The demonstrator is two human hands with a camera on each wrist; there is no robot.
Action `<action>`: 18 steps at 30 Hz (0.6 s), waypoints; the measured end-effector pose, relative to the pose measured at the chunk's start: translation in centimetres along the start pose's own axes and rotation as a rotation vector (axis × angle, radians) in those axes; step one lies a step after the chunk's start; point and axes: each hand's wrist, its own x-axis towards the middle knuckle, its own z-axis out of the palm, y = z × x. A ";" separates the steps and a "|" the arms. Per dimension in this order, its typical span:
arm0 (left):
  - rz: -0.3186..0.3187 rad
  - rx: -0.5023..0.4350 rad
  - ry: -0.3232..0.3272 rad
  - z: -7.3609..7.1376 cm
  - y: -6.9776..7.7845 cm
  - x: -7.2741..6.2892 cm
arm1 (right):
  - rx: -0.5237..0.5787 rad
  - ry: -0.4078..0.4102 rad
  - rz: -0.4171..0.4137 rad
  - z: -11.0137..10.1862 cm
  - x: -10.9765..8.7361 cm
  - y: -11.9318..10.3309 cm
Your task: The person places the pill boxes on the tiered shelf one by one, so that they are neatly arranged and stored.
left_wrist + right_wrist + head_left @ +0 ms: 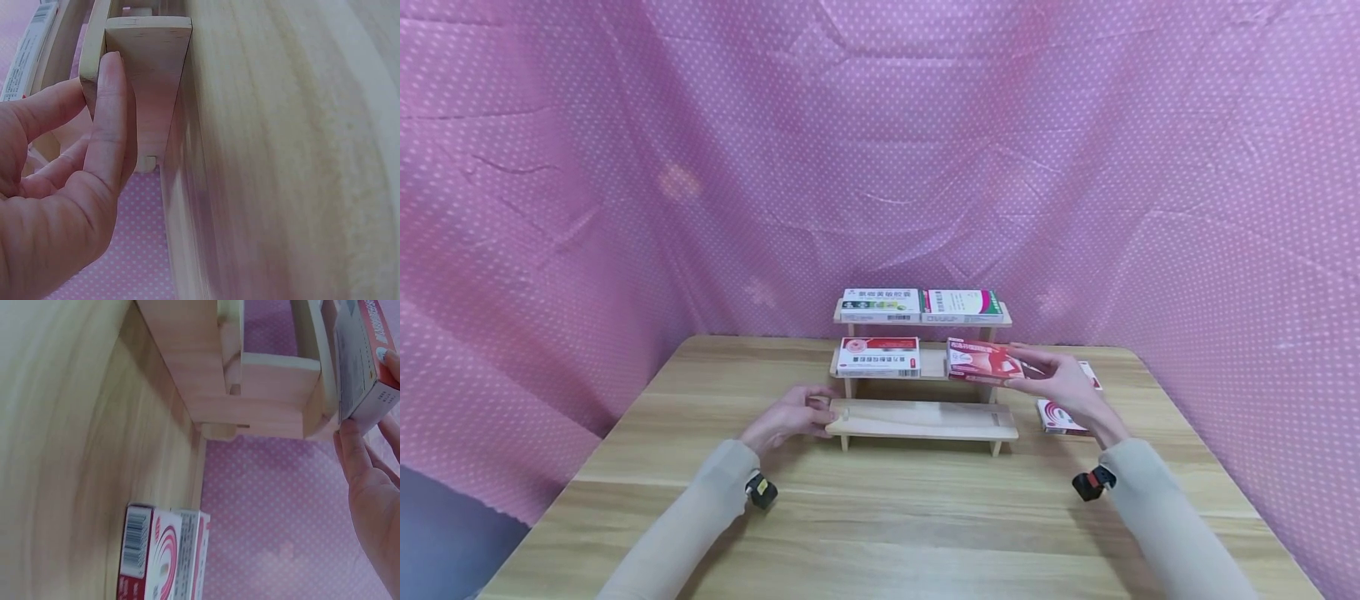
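At the upper right, the right grip [378,503] holds a red-and-white box [357,369] by its end, just beside the top visible board of a pale wooden stand [181,337]. Below, on the wood-grained desk [69,456], a white-and-crimson box [153,556] with a barcode partly hides another box [195,550], while pink dotted cloth [269,506] fills the space beyond the desk's edge.

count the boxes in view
6: two boxes on the top shelf, one on the middle shelf's left, one in the right hand, two on the table's right; others may be hidden.
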 end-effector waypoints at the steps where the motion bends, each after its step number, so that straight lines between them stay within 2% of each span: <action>1: 0.001 0.002 0.000 0.0 0.0 0.0 | -0.012 -0.002 -0.002 0.1 0.2 0.0; 6: 0.000 0.003 0.002 0.0 0.0 0.0 | -0.069 -0.014 -0.012 0.6 1.0 -0.3; 18: 0.002 0.006 -0.010 0.0 0.1 -0.1 | -0.045 -0.034 0.036 1.3 2.4 -0.4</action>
